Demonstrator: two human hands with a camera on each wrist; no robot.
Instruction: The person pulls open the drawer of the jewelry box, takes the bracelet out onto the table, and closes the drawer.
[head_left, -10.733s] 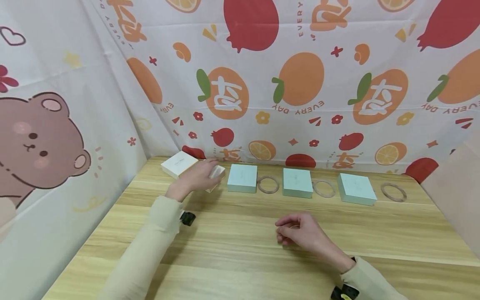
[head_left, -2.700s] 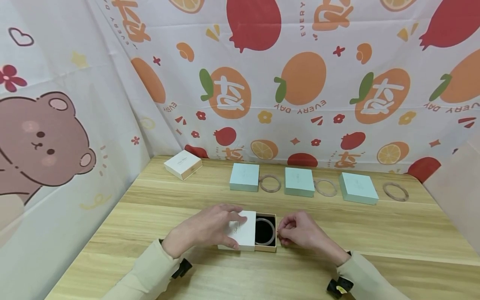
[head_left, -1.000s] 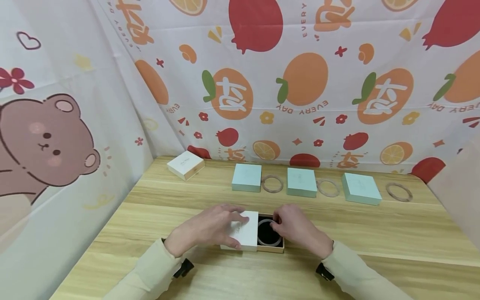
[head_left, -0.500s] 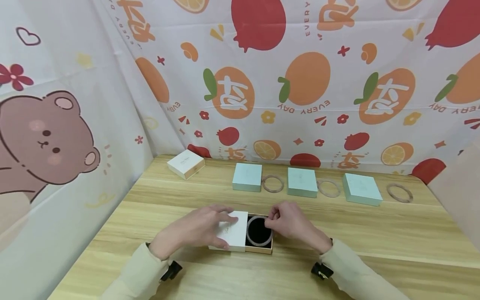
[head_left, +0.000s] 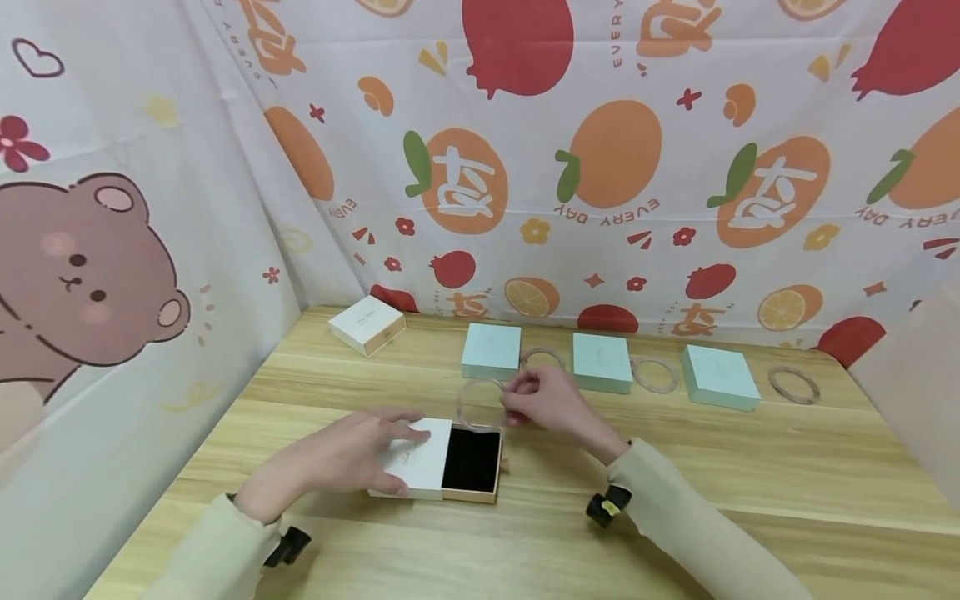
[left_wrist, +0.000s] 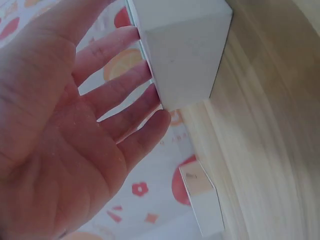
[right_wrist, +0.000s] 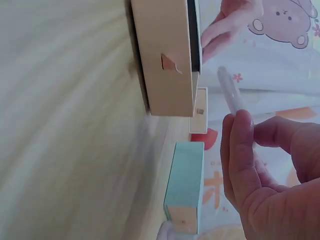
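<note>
A white slide-out box stands on the table, its sleeve (head_left: 429,460) at the left and its tan-edged drawer (head_left: 471,462) pulled out rightward, showing a black lining. My left hand (head_left: 341,457) rests on the sleeve with fairly straight fingers; the left wrist view has the fingertips (left_wrist: 161,120) touching the box's edge. Between thumb and fingers my right hand (head_left: 547,404) pinches a pale translucent bangle (head_left: 460,406), raised above the drawer's far edge. In the right wrist view the bangle (right_wrist: 230,90) appears edge-on, with a small pull tab (right_wrist: 169,63) on the drawer front.
Along the back stand a closed white box (head_left: 367,323) and three mint boxes, at left (head_left: 491,350), middle (head_left: 602,362) and right (head_left: 720,377). Bangles lie beside them: one partly behind my right hand, another bangle (head_left: 655,376), and a browner bangle (head_left: 795,385). A patterned cloth (head_left: 525,192) hangs behind.
The bangle has come out of the drawer and up in my right hand, which moved away and left. The box, with my left hand on it, has shifted left.
</note>
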